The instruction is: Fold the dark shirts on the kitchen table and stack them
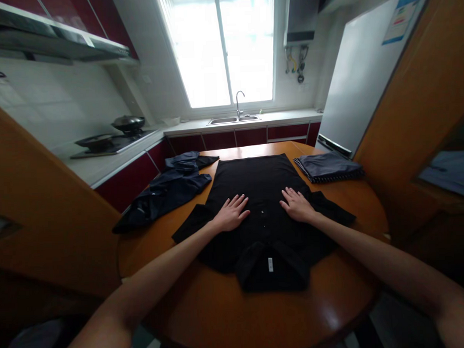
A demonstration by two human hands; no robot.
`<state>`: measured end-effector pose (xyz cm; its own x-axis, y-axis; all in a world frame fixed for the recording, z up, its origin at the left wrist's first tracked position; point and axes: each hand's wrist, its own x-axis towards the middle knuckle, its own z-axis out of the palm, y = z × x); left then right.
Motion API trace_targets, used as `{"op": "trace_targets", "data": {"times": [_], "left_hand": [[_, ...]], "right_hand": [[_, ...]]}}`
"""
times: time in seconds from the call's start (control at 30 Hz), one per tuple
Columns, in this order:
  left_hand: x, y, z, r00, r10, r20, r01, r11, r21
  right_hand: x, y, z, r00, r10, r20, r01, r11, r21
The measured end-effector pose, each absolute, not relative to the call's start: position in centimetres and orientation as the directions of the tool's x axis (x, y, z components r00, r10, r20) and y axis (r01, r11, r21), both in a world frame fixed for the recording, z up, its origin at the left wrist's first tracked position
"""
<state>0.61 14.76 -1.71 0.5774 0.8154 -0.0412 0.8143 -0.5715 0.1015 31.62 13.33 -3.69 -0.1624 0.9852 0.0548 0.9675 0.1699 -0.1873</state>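
In what looks like a smoothing step, the left hand (231,213) and right hand (297,204) lie open, gripping nothing, on the black shirt (261,188) mid-frame; the next move likely calls for lifting both.

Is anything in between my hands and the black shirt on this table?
Nothing visible: the left hand and right hand rest palm-down on the black shirt. Dark clothing lies off to the left, a folded stack to the right.
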Motion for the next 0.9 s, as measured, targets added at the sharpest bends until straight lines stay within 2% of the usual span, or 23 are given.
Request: {"op": "trace_targets", "data": {"times": [0.27, 0.6, 0.9], "left_hand": [[0.4, 14.4, -2.2, 0.578, 0.816, 0.011, 0.810, -0.575, 0.114], [0.3, 14.0, -1.7, 0.573, 0.819, 0.021, 0.811, -0.570, 0.130], [0.1, 13.6, -1.7, 0.567, 0.822, 0.048, 0.808, -0.566, 0.162]], "right_hand": [[31.0, 15.2, -4.3, -0.067, 0.998, -0.012, 0.981, 0.063, -0.184], [32.1, 27.8, -2.4, 0.175, 0.984, -0.015, 0.959, -0.174, -0.222], [33.4, 37.2, -3.3, 0.279, 0.960, -0.001, 0.937, -0.272, -0.218]]}}
